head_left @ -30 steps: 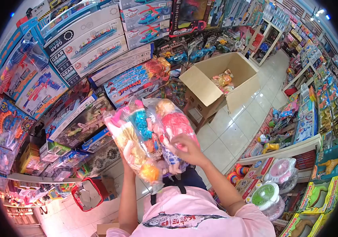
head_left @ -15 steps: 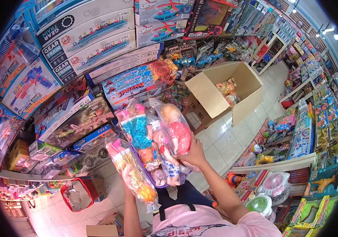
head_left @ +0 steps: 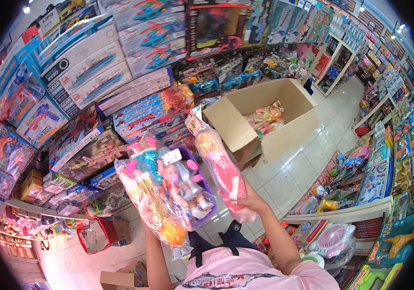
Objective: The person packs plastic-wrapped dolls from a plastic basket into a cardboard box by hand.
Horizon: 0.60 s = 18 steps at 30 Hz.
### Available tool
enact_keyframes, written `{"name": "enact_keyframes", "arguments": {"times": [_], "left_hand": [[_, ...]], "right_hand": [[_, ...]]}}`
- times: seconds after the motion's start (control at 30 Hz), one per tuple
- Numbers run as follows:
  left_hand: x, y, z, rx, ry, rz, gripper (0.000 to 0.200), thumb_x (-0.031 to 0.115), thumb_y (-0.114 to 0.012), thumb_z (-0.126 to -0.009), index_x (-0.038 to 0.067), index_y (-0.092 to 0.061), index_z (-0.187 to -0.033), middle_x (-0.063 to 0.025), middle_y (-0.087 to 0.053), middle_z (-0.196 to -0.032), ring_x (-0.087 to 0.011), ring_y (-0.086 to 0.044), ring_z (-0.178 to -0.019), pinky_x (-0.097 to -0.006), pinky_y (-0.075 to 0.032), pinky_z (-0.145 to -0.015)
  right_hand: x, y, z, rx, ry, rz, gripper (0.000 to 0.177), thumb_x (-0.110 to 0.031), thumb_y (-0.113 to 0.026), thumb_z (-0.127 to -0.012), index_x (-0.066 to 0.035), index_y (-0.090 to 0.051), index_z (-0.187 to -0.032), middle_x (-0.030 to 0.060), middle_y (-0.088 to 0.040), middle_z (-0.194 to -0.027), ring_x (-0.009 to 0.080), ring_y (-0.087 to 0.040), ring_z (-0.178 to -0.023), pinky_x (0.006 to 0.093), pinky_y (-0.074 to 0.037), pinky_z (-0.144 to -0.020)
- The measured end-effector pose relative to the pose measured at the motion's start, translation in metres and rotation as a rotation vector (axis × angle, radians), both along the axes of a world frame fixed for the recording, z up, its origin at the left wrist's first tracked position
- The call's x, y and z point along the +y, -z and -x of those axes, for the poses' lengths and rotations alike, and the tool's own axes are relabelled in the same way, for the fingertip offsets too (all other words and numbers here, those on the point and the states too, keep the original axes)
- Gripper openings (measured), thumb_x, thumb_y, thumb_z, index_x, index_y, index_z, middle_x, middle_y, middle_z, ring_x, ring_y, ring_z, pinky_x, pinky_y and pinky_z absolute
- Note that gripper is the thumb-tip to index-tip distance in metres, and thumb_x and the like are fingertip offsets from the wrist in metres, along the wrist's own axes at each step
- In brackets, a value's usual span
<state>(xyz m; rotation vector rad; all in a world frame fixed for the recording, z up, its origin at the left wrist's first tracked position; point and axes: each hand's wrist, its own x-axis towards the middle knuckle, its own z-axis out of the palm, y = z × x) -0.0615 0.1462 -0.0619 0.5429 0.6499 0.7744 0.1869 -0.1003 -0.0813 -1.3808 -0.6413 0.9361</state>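
My right hand (head_left: 251, 200) is closed around the lower end of a clear-bagged doll in pink (head_left: 220, 169), held up at a tilt to the right of a purple basket (head_left: 203, 221). Inside the basket lie several bagged dolls, including one in pale clothes (head_left: 180, 186) and one with turquoise (head_left: 150, 162). Along the basket's left side leans a long bagged doll (head_left: 151, 205) with an orange part at its lower end. My left forearm (head_left: 158, 261) reaches up under this bag; the left hand's fingers are hidden behind it.
An open cardboard box (head_left: 291, 130) with bagged dolls (head_left: 268, 118) inside stands ahead to the right. Stacked toy boxes (head_left: 151, 113) line the left and front. A red bin (head_left: 105, 234) sits on the tiled floor at left. Shelves with toys (head_left: 342, 212) run along the right.
My right hand has lifted the pink doll away from the basket, to the right. The basket's right side and the doll in pale clothes now show. My view has shifted slightly.
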Motion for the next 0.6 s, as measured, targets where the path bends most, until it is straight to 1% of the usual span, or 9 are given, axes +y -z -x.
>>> {"name": "enact_keyframes", "arguments": {"times": [0.13,0.23,0.33,0.43,0.47,0.5,0.53,0.57,0.6], "left_hand": [[-0.04,-0.005,-0.05,-0.043,0.051,-0.043,0.03,0.025,-0.057,-0.093,0.006,-0.056,-0.116,-0.0053,-0.062,-0.098,-0.0174,-0.063,-0.085,-0.0322,-0.052,-0.075],[-0.061,-0.014,-0.089,-0.085,0.086,-0.07,0.03,0.025,-0.056,-0.094,0.005,-0.056,-0.116,-0.0059,-0.063,-0.099,-0.0179,-0.063,-0.087,-0.0325,-0.052,-0.076],[-0.082,-0.034,-0.126,-0.117,0.115,-0.083,0.031,0.026,-0.056,-0.094,0.005,-0.056,-0.117,-0.0063,-0.063,-0.1,-0.0183,-0.063,-0.088,-0.0327,-0.052,-0.077],[-0.113,-0.063,-0.161,0.093,-0.101,-0.016,0.029,0.032,-0.056,-0.093,0.009,-0.061,-0.11,-0.0046,-0.063,-0.089,-0.0189,-0.063,-0.073,-0.0343,-0.053,-0.068],[-0.127,-0.06,-0.163,0.056,-0.132,-0.125,0.038,0.037,-0.058,-0.094,0.01,-0.057,-0.121,-0.0039,-0.063,-0.099,-0.0179,-0.064,-0.083,-0.0325,-0.053,-0.073],[-0.123,-0.043,-0.165,0.056,-0.129,-0.128,0.038,0.037,-0.058,-0.094,0.01,-0.057,-0.121,-0.0039,-0.063,-0.099,-0.0179,-0.064,-0.083,-0.0325,-0.053,-0.073],[-0.107,-0.017,-0.169,0.04,0.006,-0.185,0.042,0.037,-0.053,-0.097,0.013,-0.049,-0.132,-0.0043,-0.059,-0.112,-0.0193,-0.062,-0.096,-0.0339,-0.052,-0.082],[-0.103,-0.016,-0.176,0.027,0.143,-0.239,0.047,0.037,-0.048,-0.101,0.016,-0.041,-0.142,-0.0047,-0.056,-0.126,-0.0207,-0.06,-0.109,-0.0353,-0.051,-0.09],[-0.102,-0.013,-0.186,0.092,0.14,-0.283,0.048,0.039,-0.047,-0.101,0.016,-0.04,-0.143,-0.0049,-0.056,-0.125,-0.0212,-0.06,-0.11,-0.0367,-0.052,-0.09]], "right_hand": [[-0.073,-0.027,-0.024,-0.042,0.008,-0.093,0.112,-0.019,-0.087,-0.06,-0.003,-0.023,-0.15,0.0134,-0.039,-0.143,0.0225,-0.038,-0.134,0.0349,-0.029,-0.112],[-0.117,-0.058,-0.032,-0.119,0.124,-0.069,0.113,-0.018,-0.086,-0.058,-0.002,-0.022,-0.15,0.0112,-0.041,-0.142,0.0216,-0.039,-0.133,0.0349,-0.029,-0.112],[-0.167,-0.015,-0.058,-0.015,0.243,-0.094,0.109,-0.017,-0.083,-0.06,-0.002,-0.024,-0.15,0.0098,-0.043,-0.141,0.0212,-0.041,-0.132,0.0351,-0.032,-0.11],[-0.2,-0.03,-0.082,0.12,0.295,-0.165,0.103,-0.014,-0.081,-0.062,-0.003,-0.026,-0.149,0.0084,-0.044,-0.14,0.0209,-0.044,-0.129,0.0349,-0.035,-0.108],[-0.21,-0.027,-0.091,0.084,0.334,-0.172,0.099,-0.012,-0.079,-0.064,-0.003,-0.027,-0.148,0.0077,-0.045,-0.14,0.0211,-0.046,-0.128,0.0352,-0.036,-0.108],[-0.218,-0.029,-0.099,0.084,0.336,-0.175,0.099,-0.012,-0.079,-0.064,-0.003,-0.027,-0.148,0.0077,-0.045,-0.14,0.0211,-0.046,-0.128,0.0352,-0.036,-0.108],[-0.224,-0.033,-0.109,0.083,0.357,-0.175,0.099,-0.011,-0.078,-0.064,-0.003,-0.027,-0.149,0.0078,-0.045,-0.14,0.0213,-0.046,-0.128,0.0353,-0.037,-0.108],[-0.23,-0.035,-0.117,0.085,0.379,-0.173,0.1,-0.01,-0.078,-0.064,-0.003,-0.027,-0.149,0.0079,-0.045,-0.14,0.0215,-0.046,-0.128,0.0354,-0.037,-0.108],[-0.238,-0.031,-0.127,0.069,0.394,-0.156,0.101,-0.01,-0.077,-0.065,-0.003,-0.024,-0.15,0.0091,-0.044,-0.14,0.0217,-0.045,-0.128,0.0354,-0.037,-0.108]]}}
